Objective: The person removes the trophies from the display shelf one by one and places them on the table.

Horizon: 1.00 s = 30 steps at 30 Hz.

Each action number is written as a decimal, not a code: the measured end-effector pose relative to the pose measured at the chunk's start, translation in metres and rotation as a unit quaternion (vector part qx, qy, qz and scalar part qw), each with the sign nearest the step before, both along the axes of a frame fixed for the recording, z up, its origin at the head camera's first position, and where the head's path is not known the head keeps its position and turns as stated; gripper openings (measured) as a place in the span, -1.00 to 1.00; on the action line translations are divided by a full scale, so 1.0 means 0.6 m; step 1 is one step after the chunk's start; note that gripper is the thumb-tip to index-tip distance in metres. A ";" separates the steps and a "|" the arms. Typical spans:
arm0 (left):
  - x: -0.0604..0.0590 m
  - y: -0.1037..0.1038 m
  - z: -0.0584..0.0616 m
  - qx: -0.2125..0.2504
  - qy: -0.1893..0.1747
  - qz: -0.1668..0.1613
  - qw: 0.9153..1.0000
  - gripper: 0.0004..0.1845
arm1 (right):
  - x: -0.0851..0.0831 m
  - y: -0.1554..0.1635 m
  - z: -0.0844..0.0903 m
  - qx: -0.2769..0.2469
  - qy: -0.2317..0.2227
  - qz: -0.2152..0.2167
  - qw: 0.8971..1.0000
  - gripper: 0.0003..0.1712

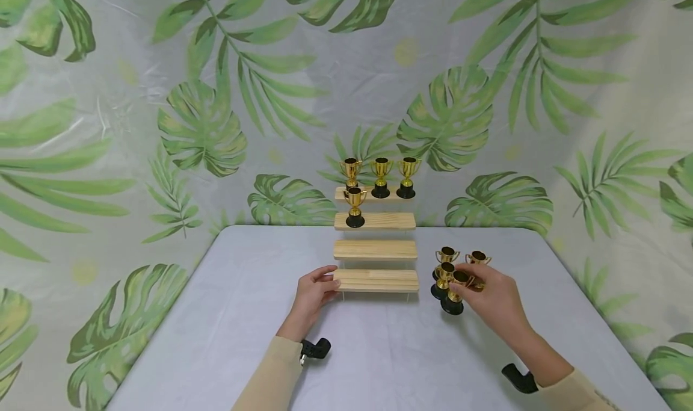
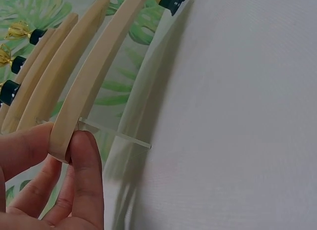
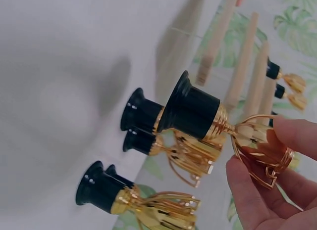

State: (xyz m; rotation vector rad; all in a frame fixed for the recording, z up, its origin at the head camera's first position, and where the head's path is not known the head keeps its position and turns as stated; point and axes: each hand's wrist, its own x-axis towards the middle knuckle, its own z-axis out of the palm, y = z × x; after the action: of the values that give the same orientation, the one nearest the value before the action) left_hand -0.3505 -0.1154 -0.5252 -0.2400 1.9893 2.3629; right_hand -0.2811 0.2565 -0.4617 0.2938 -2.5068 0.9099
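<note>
My left hand [image 1: 311, 296] pinches the left end of the lowest board [image 1: 377, 281] of a stepped wooden display stand, thumb and fingers on either side of its edge in the left wrist view. To the right of the stand, my right hand [image 1: 498, 299] grips a small gold trophy cup [image 1: 452, 301] by its cup and handle. Its black base [image 3: 190, 106] stands out in front of the fingers in the right wrist view. Several similar trophies [image 1: 443, 278] stand in a cluster just behind and beside the held one, partly hidden by it and the hand.
Three gold trophies [image 1: 381, 176] stand along the stand's top board. Another trophy [image 1: 355, 206] is at the left end of the second board [image 1: 392, 221]. The stand has thin clear supports. A white cloth covers the table [image 1: 260, 266], with a leaf-patterned curtain [image 1: 346, 86] behind.
</note>
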 end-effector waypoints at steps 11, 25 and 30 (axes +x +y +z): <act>-0.003 -0.005 -0.006 0.008 0.005 -0.015 1.000 -0.52 | 0.002 -0.002 -0.026 -0.008 -0.016 -0.013 1.000 -0.50; 0.000 -0.009 -0.005 0.028 0.008 -0.024 0.999 -0.51 | -0.005 -0.009 -0.045 -0.009 0.009 -0.008 1.000 -0.52; 0.003 -0.011 -0.005 0.027 0.004 -0.023 0.999 -0.53 | -0.004 -0.010 -0.051 -0.006 0.001 -0.009 1.000 -0.52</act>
State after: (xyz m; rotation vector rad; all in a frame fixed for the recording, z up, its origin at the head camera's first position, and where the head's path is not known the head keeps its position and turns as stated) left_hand -0.3490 -0.1217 -0.5282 -0.1807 1.9105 2.3894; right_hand -0.2838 0.2504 -0.4921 0.2681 -2.4983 0.9165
